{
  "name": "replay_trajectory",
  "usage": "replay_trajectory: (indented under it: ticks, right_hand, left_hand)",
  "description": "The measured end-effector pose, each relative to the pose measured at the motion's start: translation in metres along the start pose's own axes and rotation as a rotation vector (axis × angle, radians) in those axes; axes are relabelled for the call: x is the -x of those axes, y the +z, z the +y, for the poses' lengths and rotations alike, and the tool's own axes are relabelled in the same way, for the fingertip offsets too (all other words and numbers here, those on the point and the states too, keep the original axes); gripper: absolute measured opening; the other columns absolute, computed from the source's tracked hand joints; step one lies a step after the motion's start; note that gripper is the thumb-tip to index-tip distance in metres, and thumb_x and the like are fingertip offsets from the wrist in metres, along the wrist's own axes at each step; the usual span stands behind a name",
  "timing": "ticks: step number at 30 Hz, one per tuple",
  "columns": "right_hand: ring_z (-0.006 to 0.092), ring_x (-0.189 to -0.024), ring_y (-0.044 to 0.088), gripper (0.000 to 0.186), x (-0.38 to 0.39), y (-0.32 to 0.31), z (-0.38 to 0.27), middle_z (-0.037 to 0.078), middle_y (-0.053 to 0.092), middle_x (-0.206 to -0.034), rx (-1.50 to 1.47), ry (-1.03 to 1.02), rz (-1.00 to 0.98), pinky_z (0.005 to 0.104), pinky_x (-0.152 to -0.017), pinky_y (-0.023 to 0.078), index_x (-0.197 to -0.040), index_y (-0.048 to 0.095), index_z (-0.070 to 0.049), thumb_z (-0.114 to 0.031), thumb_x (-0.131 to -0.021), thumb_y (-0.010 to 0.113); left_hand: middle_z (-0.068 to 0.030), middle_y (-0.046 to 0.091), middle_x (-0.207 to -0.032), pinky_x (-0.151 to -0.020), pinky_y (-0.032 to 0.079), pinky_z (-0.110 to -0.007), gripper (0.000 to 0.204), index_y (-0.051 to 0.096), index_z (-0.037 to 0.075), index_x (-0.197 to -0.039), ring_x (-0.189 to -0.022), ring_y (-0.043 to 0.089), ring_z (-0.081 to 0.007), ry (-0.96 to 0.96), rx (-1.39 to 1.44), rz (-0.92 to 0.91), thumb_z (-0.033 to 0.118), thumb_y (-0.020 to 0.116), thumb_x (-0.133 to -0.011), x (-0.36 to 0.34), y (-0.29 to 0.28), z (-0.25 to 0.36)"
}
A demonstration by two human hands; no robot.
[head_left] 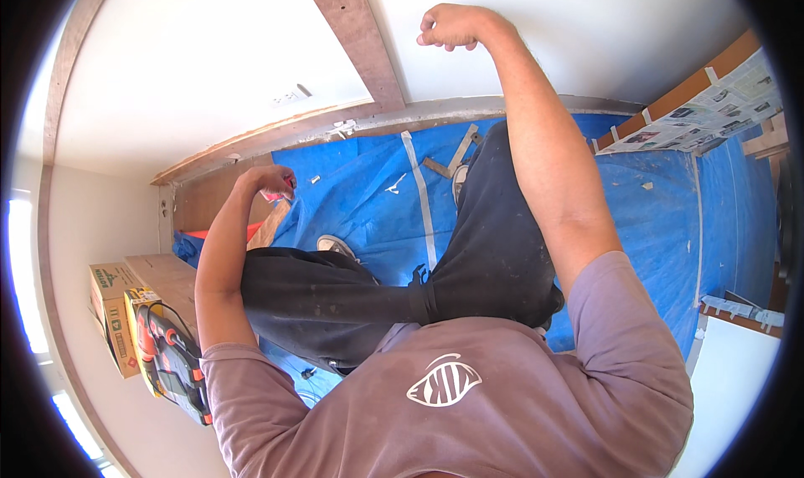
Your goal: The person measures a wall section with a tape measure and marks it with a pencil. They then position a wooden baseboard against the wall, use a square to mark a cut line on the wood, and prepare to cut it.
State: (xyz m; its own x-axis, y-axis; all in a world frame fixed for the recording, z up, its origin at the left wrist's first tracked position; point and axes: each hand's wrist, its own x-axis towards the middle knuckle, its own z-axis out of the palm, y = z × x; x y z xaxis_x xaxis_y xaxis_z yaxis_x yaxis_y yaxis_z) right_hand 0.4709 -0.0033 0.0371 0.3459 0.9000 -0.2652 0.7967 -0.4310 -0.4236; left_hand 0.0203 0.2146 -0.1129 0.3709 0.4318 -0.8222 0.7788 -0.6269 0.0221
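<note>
Red item (290, 181) sits in curled left hand (268, 179); right hand (456, 27) is loosely fisted near white wall (578, 25), contents unclear.

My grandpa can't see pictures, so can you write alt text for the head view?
A person with bent knees faces a white wall, right hand raised and curled before it, left hand lower, holding a small red thing. A blue sheet lies underfoot; a cardboard box and an orange-and-black tool are at left.
</note>
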Motion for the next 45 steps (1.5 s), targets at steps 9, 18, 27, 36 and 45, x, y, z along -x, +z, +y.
replay_trajectory:
  ticks: [9, 18, 27, 36, 45]
  right_hand:
    - [0.0267, -0.111, 0.075, 0.058, -0.003, 0.005, 0.003, 0.014, 0.077, -0.121, 0.03, -0.02, 0.05, 0.0482, -0.088, 0.062, -0.146, 0.065, -0.009, -0.044, -0.1, 0.07]
    - [0.0253, -0.111, 0.074, 0.059, -0.003, 0.0, 0.004, 0.013, 0.076, -0.123, 0.011, -0.02, 0.003, 0.0471, -0.086, 0.061, -0.147, 0.064, -0.01, -0.044, -0.1, 0.069]
    - [0.0237, -0.116, 0.073, 0.05, -0.003, -0.002, 0.002, 0.008, 0.075, -0.124, -0.008, 0.007, -0.034, 0.048, -0.094, 0.06, -0.14, 0.068, -0.012, -0.043, -0.1, 0.068]
    - [0.0223, -0.11, 0.073, 0.057, -0.005, -0.001, 0.003, 0.01, 0.075, -0.121, 0.003, -0.033, -0.036, 0.044, -0.084, 0.06, -0.144, 0.066, -0.011, -0.045, -0.099, 0.068]
    - [0.0222, -0.112, 0.073, 0.054, -0.004, 0.0, 0.001, 0.008, 0.075, -0.121, 0.002, -0.027, -0.049, 0.0469, -0.092, 0.06, -0.143, 0.067, -0.011, -0.044, -0.1, 0.068]
  left_hand:
    - [-0.0066, 0.076, -0.113, -0.088, 0.059, -0.039, 0.052, 0.074, 0.015, -0.124, -0.103, 0.072, -0.0224, 0.01, 0.01, 0.0, 0.038, 0.092, -0.082, -0.003, 0.001, -0.002]
    - [-0.0071, 0.076, -0.113, -0.087, 0.059, -0.038, 0.053, 0.074, 0.013, -0.125, -0.103, 0.072, -0.0216, 0.018, 0.02, -0.002, 0.037, 0.092, -0.081, -0.002, 0.001, -0.002]
    - [-0.0076, 0.078, -0.111, -0.086, 0.057, -0.04, 0.052, 0.075, 0.014, -0.122, -0.103, 0.071, -0.0222, 0.076, -0.014, 0.02, 0.036, 0.093, -0.079, -0.012, 0.003, -0.01]
    - [-0.0086, 0.077, -0.118, -0.091, 0.057, -0.042, 0.054, 0.075, 0.016, -0.126, -0.109, 0.071, -0.0263, 0.069, 0.008, 0.016, 0.035, 0.091, -0.079, -0.014, 0.003, -0.013]
    - [-0.0076, 0.076, -0.116, -0.085, 0.062, -0.043, 0.049, 0.075, 0.017, -0.124, -0.108, 0.071, -0.0254, 0.055, 0.004, 0.023, 0.031, 0.091, -0.08, -0.016, 0.005, -0.014]
